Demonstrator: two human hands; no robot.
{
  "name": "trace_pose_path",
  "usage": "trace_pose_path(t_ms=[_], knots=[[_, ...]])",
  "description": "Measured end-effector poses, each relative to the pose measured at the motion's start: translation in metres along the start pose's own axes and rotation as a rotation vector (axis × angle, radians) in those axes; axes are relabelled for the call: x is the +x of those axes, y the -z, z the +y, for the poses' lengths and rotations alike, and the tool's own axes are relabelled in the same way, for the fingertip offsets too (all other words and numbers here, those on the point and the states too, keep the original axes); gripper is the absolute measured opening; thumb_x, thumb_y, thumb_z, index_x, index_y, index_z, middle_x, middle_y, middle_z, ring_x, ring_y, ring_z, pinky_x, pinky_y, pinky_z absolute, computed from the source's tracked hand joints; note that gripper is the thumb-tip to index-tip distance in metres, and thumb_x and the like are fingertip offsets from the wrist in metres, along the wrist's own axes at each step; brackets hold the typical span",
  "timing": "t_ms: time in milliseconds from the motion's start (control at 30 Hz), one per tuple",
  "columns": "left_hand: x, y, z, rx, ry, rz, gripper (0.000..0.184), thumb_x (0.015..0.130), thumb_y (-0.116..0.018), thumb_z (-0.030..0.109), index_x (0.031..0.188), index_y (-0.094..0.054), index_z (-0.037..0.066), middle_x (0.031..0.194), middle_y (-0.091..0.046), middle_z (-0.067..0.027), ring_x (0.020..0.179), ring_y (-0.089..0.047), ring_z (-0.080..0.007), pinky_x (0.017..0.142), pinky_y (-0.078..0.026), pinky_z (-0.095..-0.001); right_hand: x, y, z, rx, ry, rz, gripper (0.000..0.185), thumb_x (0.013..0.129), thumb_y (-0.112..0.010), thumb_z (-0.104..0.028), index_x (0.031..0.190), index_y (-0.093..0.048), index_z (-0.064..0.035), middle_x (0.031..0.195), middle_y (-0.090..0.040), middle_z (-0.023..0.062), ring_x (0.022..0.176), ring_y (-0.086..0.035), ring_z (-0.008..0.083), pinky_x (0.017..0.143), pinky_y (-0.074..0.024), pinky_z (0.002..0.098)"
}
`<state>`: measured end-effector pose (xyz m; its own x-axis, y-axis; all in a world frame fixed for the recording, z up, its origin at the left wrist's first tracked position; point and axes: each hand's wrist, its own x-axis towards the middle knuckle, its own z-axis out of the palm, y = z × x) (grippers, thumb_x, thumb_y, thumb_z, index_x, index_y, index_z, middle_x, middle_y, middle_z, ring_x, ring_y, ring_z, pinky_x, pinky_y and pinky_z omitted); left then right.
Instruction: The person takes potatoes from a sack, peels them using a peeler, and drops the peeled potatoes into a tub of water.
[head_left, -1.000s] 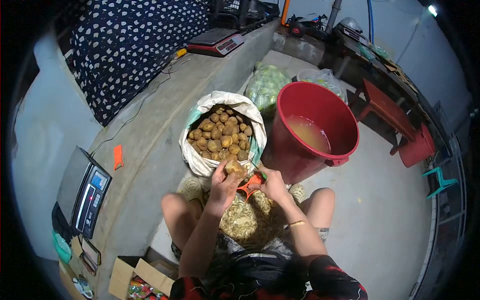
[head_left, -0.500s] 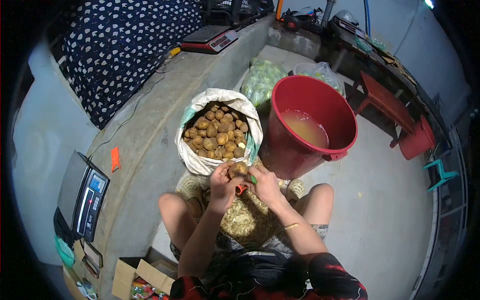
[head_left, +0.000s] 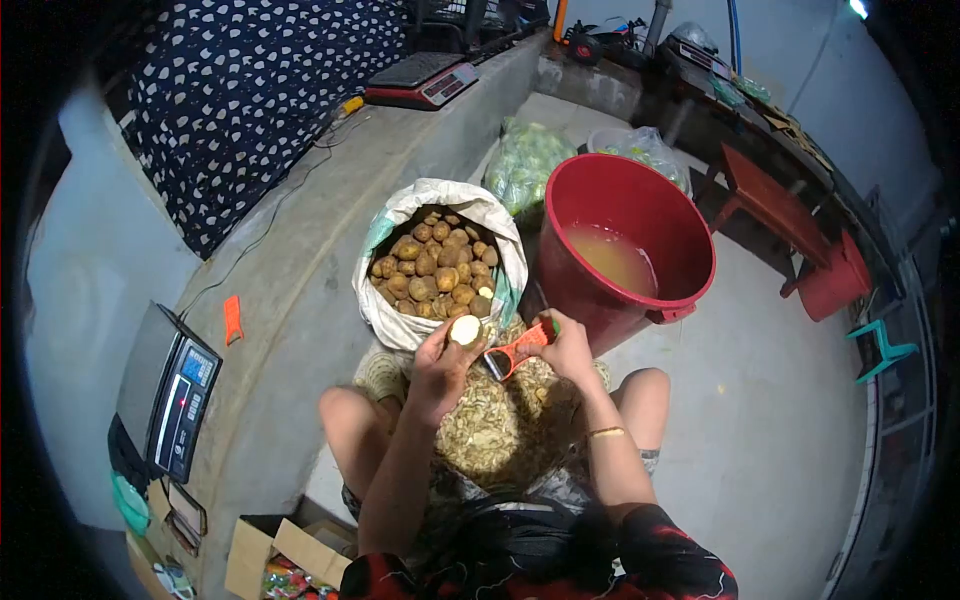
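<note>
My left hand (head_left: 440, 370) is closed round a potato (head_left: 465, 330) whose upper face is bare and pale. To its right, my right hand (head_left: 565, 348) grips an orange peeler (head_left: 515, 352), the metal head pointing down-left, apart from the potato. Something green shows at the fingers of that hand. Below both hands a heap of peelings (head_left: 485, 430) lies between my legs. Just beyond them stands a white sack (head_left: 385, 300), rolled open and full of brown potatoes (head_left: 425, 265).
A large red tub (head_left: 560, 270) with cloudy water stands right of the sack. Bagged green vegetables (head_left: 530, 165) lie behind. On the left ledge are a scale (head_left: 180, 400) and another orange peeler (head_left: 233, 320). An open carton (head_left: 250, 560) sits lower left.
The peeler has moved away from the potato to the right, with my right hand. The potato has turned and now shows a pale peeled face.
</note>
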<state>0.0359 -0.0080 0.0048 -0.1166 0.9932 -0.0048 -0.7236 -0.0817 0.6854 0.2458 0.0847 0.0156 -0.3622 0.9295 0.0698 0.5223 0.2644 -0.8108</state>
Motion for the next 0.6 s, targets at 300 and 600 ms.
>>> trace_pose_path(t_ms=[300, 600], knots=[[-0.002, -0.007, 0.002, -0.165, 0.028, 0.064, 0.039, 0.097, -0.051, 0.015, 0.129, -0.042, -0.005, 0.115, -0.059, -0.0151, 0.101, -0.061, -0.023, 0.089, -0.051, -0.0394, -0.001, 0.007, 0.008, 0.124, 0.066, 0.071, 0.046, 0.064, -0.09, -0.02, 0.093, -0.061, -0.0014, 0.076, -0.064, 0.0032, 0.071, -0.058, 0.0096, 0.066, -0.0487, 0.0282], [-0.005, -0.002, -0.008, 0.027, 0.167, -0.055, 0.033, 0.089, -0.055, -0.004, 0.122, -0.051, -0.008, 0.108, -0.062, -0.0107, 0.097, -0.062, -0.0186, 0.086, -0.051, -0.0337, 0.005, 0.003, 0.011, 0.692, -0.009, -0.05, 0.046, 0.065, -0.089, -0.009, 0.099, -0.058, -0.0038, 0.088, -0.062, -0.0006, 0.079, -0.056, 0.0073, 0.071, -0.0475, 0.0246]])
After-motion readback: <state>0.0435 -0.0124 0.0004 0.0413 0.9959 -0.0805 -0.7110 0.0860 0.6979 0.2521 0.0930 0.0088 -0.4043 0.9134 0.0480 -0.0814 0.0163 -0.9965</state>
